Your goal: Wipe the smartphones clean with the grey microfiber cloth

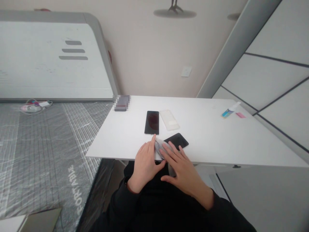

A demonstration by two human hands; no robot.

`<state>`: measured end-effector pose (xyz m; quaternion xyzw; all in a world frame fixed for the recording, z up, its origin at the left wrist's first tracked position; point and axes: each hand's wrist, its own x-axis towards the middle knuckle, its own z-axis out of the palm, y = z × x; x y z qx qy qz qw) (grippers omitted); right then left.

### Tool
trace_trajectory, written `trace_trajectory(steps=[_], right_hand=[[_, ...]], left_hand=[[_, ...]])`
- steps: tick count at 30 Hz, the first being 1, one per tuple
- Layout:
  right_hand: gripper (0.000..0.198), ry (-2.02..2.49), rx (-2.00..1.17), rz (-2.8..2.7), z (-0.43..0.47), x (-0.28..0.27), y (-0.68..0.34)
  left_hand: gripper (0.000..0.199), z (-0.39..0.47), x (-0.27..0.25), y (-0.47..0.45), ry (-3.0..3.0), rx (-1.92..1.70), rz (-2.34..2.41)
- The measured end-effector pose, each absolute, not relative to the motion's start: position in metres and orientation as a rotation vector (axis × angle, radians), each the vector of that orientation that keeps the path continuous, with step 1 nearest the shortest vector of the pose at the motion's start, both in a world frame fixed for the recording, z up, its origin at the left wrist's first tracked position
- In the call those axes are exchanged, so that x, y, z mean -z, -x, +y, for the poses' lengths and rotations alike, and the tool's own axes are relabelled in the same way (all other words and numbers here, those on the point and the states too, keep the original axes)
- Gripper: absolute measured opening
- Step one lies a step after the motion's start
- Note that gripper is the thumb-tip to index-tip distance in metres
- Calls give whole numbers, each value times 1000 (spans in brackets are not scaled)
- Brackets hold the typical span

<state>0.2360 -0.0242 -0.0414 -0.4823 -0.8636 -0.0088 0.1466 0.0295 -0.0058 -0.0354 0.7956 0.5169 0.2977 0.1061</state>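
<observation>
a person in black sleeves sits at a white table (pixel 205 129), seen from above, both hands over a grey cloth (pixel 158 146) at the near edge. take the cloth as the centre of a clock.

the left hand (pixel 145 160) is at 8 o'clock, its fingers straight and close together, the index fingertip by the cloth's far end and the thumb pointing toward the right hand (pixel 181 165). whether it pinches the cloth, i cannot tell. the right hand, at 4 o'clock, lies over the cloth with fingers spread and thumb apart.

at 2 o'clock, just beyond the right fingers, a black phone (pixel 179 140) lies slantwise, partly hidden by the hand and cloth. a second phone (pixel 152 121), dark screen up, lies at 11 o'clock. near it, at 1 o'clock, is a clear case (pixel 169 120).

well off at 2 o'clock lies a bottle (pixel 227 112) with a blue label; a pink slip (pixel 240 115) is just beside it, on its 3 o'clock side. between 10 and 11, at the table's far corner, sits a dark box (pixel 121 103), blurred.
</observation>
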Motion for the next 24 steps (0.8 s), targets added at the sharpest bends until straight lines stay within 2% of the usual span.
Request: trace_trajectory(steps=[4,8,10,13,18,21,24], right_hand=[[74,1644,171,-2280,-24,44,-246],[84,1547,147,-2381,-29,44,-248],[82,1456,96,-2479,-32,43,-246],[76,1605,159,-2336,-34,42,-246],[86,1436,83,-2497,-34,42,-244],[79,1604,136,-2395,-31,39,-242],[86,1593,129,-2405,-27,35,-239]], left_hand=[[107,-6,36,-30,-2347,-886,1506],[107,-6,35,-29,-2336,-872,1484],[106,-5,35,-29,-2324,-864,1498],[107,-5,35,-28,-2334,-874,1492],[104,-4,37,-28,-2354,-898,1495],[101,-4,38,-29,-2362,-944,1492],[101,-3,37,-29,-2361,-941,1500]])
